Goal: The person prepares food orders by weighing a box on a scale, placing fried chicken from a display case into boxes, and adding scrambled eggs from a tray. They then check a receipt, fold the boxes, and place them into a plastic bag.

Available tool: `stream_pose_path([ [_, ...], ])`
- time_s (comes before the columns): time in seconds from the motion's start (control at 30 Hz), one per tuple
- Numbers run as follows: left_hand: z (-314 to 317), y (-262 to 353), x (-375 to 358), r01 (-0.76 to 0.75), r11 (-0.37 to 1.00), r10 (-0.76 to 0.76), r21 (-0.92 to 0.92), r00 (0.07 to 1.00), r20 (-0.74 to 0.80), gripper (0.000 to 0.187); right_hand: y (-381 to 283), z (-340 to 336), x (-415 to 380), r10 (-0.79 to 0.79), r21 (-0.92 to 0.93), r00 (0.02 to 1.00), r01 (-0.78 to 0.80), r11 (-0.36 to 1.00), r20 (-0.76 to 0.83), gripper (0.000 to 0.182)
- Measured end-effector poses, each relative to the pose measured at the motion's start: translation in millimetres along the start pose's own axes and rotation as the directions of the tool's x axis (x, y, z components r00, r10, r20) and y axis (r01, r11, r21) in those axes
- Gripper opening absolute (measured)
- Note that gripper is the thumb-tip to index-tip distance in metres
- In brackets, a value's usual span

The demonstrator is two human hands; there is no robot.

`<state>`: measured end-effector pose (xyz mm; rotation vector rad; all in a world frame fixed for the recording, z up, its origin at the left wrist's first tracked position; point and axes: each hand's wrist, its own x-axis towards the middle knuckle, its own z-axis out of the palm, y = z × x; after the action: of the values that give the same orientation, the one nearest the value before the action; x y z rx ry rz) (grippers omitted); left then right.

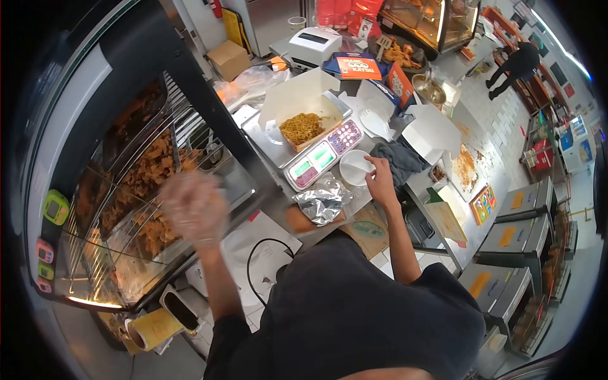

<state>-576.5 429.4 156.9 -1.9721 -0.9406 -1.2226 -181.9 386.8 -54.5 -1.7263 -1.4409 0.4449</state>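
White bowl (350, 172): upright on the bench (484, 126), just beside the scale, at the fingertips of the right hand
Right hand (382, 185): bare, reaching down to the bowl's rim; whether thumb and finger pinch the rim, I cannot tell
Left hand (195, 209): in a clear glove, blurred, in front of the glass cabinet, well apart from the right hand; whether its fingers close on anything, I cannot tell
Foil (323, 200): crumpled and shiny, near the bowl, on the person's side of the scale
Scale (323, 154): green displays lit, an open carton (292, 95) resting on it
Noodles (302, 128): heaped inside that carton
Grey cloth (399, 166): bunched just beyond the right hand
Second carton (432, 134): open, to the right of the cloth
Glass cabinet (190, 79): at the left, with browned fried pieces (153, 166) on its wire racks
Printer (315, 47): white, beyond the scale, near an orange and blue box (359, 68)
Another person (518, 64): in dark clothes, standing far off at upper right
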Motion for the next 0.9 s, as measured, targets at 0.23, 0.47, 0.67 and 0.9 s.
stream_pose_path([
  [0.23,212,96,8,0.289,0.713,-0.136,-0.639,0.951,0.278,0.022,-10,0,2,0.019,0.012,0.999,-0.019,1.000,0.041,0.046],
  [0.47,272,97,-12,0.386,0.717,-0.121,-0.581,0.889,0.441,0.045,15,-2,-9,-0.057,-0.026,0.998,0.057,0.998,0.016,0.045],
  [0.67,134,66,10,0.585,0.449,-0.353,-0.675,0.810,0.468,0.017,41,-5,-37,0.044,-0.025,0.999,-0.044,0.999,0.000,0.045],
  [0.9,7,-24,-17,0.343,0.844,-0.356,-0.413,0.933,0.048,0.003,49,-10,-21,0.014,-0.113,0.999,-0.010,0.994,0.033,0.041],
])
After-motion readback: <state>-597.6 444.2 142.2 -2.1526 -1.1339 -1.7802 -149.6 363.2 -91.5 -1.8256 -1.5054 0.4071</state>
